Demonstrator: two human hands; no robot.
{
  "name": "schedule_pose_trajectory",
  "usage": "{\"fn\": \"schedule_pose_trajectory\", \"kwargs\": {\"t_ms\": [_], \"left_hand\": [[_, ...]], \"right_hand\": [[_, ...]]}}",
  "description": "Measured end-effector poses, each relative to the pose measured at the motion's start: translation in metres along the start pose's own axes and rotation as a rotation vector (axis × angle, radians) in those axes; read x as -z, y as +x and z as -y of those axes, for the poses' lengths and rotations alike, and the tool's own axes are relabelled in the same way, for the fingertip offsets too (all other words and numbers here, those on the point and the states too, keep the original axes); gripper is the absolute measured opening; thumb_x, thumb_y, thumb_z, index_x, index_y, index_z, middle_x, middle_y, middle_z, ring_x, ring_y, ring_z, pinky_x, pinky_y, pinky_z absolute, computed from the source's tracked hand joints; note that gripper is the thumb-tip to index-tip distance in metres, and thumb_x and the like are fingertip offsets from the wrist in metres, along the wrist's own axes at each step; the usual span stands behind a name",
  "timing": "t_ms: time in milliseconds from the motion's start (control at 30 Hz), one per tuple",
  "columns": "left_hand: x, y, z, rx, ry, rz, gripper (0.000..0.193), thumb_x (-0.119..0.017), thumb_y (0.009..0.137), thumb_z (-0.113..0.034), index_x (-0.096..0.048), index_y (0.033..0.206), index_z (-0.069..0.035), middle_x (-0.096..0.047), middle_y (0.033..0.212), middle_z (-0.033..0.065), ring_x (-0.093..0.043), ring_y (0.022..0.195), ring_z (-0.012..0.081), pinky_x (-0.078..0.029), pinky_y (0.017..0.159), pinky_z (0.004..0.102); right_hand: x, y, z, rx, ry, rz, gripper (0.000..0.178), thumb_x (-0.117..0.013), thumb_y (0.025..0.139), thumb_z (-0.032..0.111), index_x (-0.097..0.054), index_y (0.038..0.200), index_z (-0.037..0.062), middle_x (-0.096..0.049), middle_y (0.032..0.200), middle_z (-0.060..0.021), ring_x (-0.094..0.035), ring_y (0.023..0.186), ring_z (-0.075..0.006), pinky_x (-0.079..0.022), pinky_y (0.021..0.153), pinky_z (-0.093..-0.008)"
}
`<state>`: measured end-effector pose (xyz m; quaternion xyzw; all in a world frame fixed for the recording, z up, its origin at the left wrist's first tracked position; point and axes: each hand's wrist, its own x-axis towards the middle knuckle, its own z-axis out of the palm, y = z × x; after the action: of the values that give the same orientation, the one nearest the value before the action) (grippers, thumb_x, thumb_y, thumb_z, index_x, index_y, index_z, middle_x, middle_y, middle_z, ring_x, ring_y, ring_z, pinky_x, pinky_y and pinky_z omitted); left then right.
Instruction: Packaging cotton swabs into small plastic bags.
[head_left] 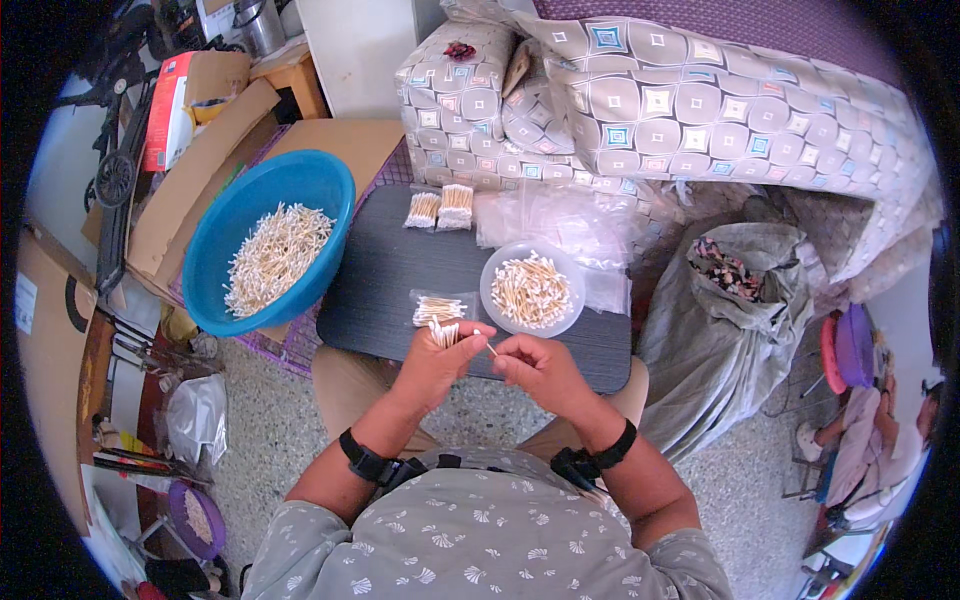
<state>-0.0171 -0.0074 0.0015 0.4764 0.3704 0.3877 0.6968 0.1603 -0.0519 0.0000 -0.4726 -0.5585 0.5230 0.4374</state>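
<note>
My left hand is closed around a small bunch of cotton swabs, their white tips sticking up from the fingers. Close beside it, my right hand pinches a single cotton swab that reaches toward the left thumb. Beyond the left hand a part-filled clear bag of swabs lies on the dark table. A round translucent bowl heaped with loose swabs stands just past the right hand. Two filled packets of swabs lie at the table's far edge.
Clear plastic bags are piled at the far right of the table. A large blue tub of swabs stands to the left, near cardboard boxes. A grey sack sits on the right, below a patterned sofa. Another person sits far right.
</note>
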Motion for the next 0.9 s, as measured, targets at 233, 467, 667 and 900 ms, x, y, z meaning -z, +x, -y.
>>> {"fn": "schedule_pose_trajectory", "kwargs": {"t_ms": [233,467,667,900], "left_hand": [[-0.003,-0.001,0.003,-0.031,0.023,0.010,0.016,-0.065,0.085,-0.018,-0.067,0.096,-0.006,-0.048,0.060,-0.0082,-0.036,0.049,0.0010,-0.026,0.043,0.0179],[-0.005,-0.001,0.003,0.017,-0.112,-0.012,0.018,-0.063,0.087,-0.019,-0.067,0.098,-0.006,-0.048,0.060,-0.0082,-0.036,0.049,0.0014,-0.027,0.043,0.0179],[-0.001,-0.001,0.006,0.010,0.020,0.032,0.020,-0.062,0.088,-0.021,-0.067,0.098,-0.005,-0.055,0.068,-0.0054,-0.037,0.050,0.0021,-0.029,0.043,0.0191],[-0.003,0.001,0.001,0.025,-0.042,-0.030,0.021,-0.062,0.088,-0.024,-0.066,0.098,-0.006,-0.055,0.068,-0.0063,-0.039,0.051,0.0019,-0.030,0.045,0.0181]], "right_hand": [[0.001,0.001,-0.006,0.047,-0.040,-0.080,0.010,-0.066,0.083,0.010,-0.059,0.083,0.0036,-0.055,0.069,0.0044,-0.046,0.061,-0.0021,-0.038,0.053,-0.0199],[-0.001,0.001,-0.011,0.062,-0.077,-0.141,0.012,-0.068,0.080,0.010,-0.059,0.080,0.0036,-0.055,0.066,0.0034,-0.046,0.058,-0.0034,-0.039,0.051,-0.0214],[-0.005,0.001,-0.008,0.062,-0.074,-0.162,0.013,-0.069,0.080,0.012,-0.059,0.081,0.0036,-0.055,0.066,0.0035,-0.046,0.057,-0.0035,-0.039,0.050,-0.0214],[-0.003,-0.002,-0.002,0.000,0.067,-0.125,0.012,-0.065,0.083,0.013,-0.060,0.085,0.0024,-0.056,0.068,0.0035,-0.048,0.060,-0.0033,-0.040,0.053,-0.0205]]}}
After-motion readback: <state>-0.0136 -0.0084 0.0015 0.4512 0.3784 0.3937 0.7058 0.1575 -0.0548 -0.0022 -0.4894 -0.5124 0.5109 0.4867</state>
